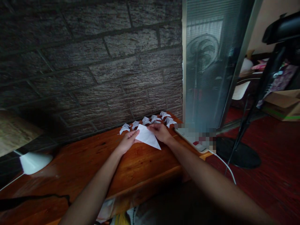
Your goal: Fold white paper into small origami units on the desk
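Observation:
A folded sheet of white paper (148,137) is held up over the wooden table between both hands, one pointed corner hanging toward the lower right. My left hand (127,141) pinches its left edge, thumb on top. On the upper right edge my right hand (159,131) is closed, its fingertips on the paper. Several small folded white paper figures stand in loose rows just behind, among them one at the left end (125,128) and one at the right (169,122). Part of the row is hidden by the paper and my right hand.
The wooden table (138,165) runs along a dark stone-block wall (131,68). A lamp with a white base (35,162) stands at the left. At the right end lies a pale flat device (187,137) with a white cable. Beyond are a black stand base (243,154) and a cardboard box (283,104).

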{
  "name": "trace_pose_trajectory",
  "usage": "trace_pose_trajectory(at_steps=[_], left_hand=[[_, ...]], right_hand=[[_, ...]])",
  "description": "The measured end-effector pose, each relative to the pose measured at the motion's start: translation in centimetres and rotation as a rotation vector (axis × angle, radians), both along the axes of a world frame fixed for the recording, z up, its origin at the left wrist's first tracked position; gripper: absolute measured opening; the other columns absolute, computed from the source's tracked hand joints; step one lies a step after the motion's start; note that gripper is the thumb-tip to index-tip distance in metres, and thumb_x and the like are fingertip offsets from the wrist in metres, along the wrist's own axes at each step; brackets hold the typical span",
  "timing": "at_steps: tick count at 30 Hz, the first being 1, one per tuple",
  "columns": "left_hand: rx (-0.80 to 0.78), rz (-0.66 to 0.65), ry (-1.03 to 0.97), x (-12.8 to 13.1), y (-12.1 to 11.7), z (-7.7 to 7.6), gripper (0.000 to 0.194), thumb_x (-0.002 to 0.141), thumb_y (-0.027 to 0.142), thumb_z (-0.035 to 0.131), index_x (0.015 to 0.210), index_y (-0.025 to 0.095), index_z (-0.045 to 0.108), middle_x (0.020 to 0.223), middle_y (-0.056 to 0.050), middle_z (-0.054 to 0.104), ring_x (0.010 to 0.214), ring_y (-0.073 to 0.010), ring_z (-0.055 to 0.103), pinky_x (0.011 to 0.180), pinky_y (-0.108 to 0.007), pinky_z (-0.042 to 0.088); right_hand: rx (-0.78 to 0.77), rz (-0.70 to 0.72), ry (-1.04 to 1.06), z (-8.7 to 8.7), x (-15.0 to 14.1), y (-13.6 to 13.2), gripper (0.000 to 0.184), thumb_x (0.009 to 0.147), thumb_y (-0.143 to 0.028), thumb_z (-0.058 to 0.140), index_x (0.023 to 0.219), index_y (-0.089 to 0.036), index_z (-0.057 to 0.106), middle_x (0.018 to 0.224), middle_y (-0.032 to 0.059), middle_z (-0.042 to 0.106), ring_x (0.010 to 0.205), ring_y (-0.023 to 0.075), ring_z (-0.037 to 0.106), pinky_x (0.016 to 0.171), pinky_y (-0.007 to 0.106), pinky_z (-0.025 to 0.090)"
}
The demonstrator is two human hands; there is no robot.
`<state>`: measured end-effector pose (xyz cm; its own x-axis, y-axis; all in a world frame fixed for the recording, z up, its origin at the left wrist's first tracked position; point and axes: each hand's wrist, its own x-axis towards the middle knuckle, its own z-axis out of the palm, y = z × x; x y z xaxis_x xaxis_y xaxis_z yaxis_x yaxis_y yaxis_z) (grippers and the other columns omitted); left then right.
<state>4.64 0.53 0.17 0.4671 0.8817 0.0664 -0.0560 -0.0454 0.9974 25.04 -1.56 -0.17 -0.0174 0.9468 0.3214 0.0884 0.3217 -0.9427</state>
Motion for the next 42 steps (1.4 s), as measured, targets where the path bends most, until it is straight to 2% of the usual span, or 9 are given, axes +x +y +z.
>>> trace_pose_trajectory(at_steps=[5,9,15,19,25,31,34,38,42], left_hand=[[-0.073,0.008,-0.034,-0.1,-1.4,-0.8,0.058,0.065,0.063,0.083,0.089,0.012,0.074,0.081,-0.010,0.075,0.080,-0.0230,0.071,0.078,-0.037,0.059],[0.016,0.023,0.048,0.1,-1.8,-0.5,0.059,0.064,0.069,0.080,0.078,0.012,0.073,0.073,-0.006,0.072,0.068,-0.0167,0.065,0.069,-0.030,0.055],[0.133,-0.052,0.120,-0.1,-2.3,0.0,0.057,0.062,0.041,0.090,0.110,0.016,0.072,0.072,0.001,0.069,0.065,-0.0132,0.061,0.063,-0.024,0.045],[0.124,-0.084,0.130,-0.2,-2.0,-0.1,0.039,0.062,0.037,0.090,0.085,0.013,0.071,0.075,-0.002,0.070,0.066,-0.0137,0.061,0.063,-0.025,0.045],[0.035,0.222,-0.134,-0.5,-0.8,0.0,0.041,0.060,0.034,0.089,0.088,0.016,0.066,0.086,-0.001,0.071,0.078,-0.0141,0.065,0.075,-0.026,0.051],[-0.052,0.113,-0.114,0.2,-2.2,0.3,0.057,0.054,0.024,0.093,0.102,0.019,0.064,0.093,-0.002,0.074,0.082,-0.0160,0.069,0.079,-0.031,0.055],[-0.053,0.028,-0.065,0.7,-2.8,0.1,0.063,0.056,0.030,0.094,0.112,0.019,0.066,0.094,-0.005,0.075,0.079,-0.0172,0.070,0.076,-0.031,0.056],[-0.013,0.033,0.003,1.0,-2.9,-0.2,0.048,0.067,0.050,0.086,0.096,0.015,0.072,0.087,-0.006,0.076,0.079,-0.0176,0.070,0.077,-0.032,0.057],[0.061,0.065,0.057,1.0,-2.8,-0.1,0.048,0.068,0.057,0.083,0.086,0.014,0.073,0.082,-0.005,0.074,0.074,-0.0164,0.068,0.071,-0.029,0.055]], right_hand=[[0.019,0.122,-0.044,-0.6,1.1,-2.0,0.042,0.077,-0.059,0.071,0.081,-0.018,0.073,0.079,0.0030,0.073,0.072,0.0180,0.064,0.068,0.029,0.050],[-0.021,0.145,-0.069,-0.3,1.6,-2.8,0.045,0.074,-0.060,0.073,0.082,-0.016,0.074,0.080,0.0040,0.074,0.072,0.0179,0.063,0.068,0.029,0.050],[0.053,0.216,-0.218,0.1,1.6,-3.4,0.039,0.078,-0.055,0.071,0.082,-0.016,0.077,0.077,0.0028,0.073,0.072,0.0166,0.062,0.069,0.029,0.048],[0.003,0.183,-0.062,0.6,1.3,-3.7,0.041,0.078,-0.055,0.073,0.089,-0.016,0.076,0.083,0.0023,0.075,0.073,0.0149,0.064,0.069,0.027,0.050],[-0.258,0.208,0.270,1.8,2.6,-4.2,0.039,0.072,-0.043,0.085,0.100,-0.020,0.069,0.094,0.0057,0.078,0.082,0.0161,0.073,0.070,0.025,0.057],[-0.222,0.180,0.231,1.1,1.5,-4.2,0.035,0.061,-0.031,0.090,0.087,-0.016,0.073,0.086,0.0035,0.077,0.075,0.0122,0.069,0.065,0.021,0.053],[-0.182,0.123,0.232,0.5,0.8,-3.9,0.034,0.060,-0.036,0.090,0.082,-0.016,0.072,0.081,0.0027,0.076,0.069,0.0125,0.067,0.063,0.024,0.053],[-0.113,0.037,0.216,0.3,0.6,-3.8,0.035,0.064,-0.042,0.088,0.078,-0.017,0.069,0.076,0.0024,0.075,0.066,0.0152,0.067,0.066,0.030,0.054],[-0.089,0.108,0.230,0.3,0.5,-3.9,0.038,0.062,-0.045,0.088,0.080,-0.018,0.070,0.081,0.0033,0.077,0.070,0.0163,0.069,0.071,0.031,0.055]])
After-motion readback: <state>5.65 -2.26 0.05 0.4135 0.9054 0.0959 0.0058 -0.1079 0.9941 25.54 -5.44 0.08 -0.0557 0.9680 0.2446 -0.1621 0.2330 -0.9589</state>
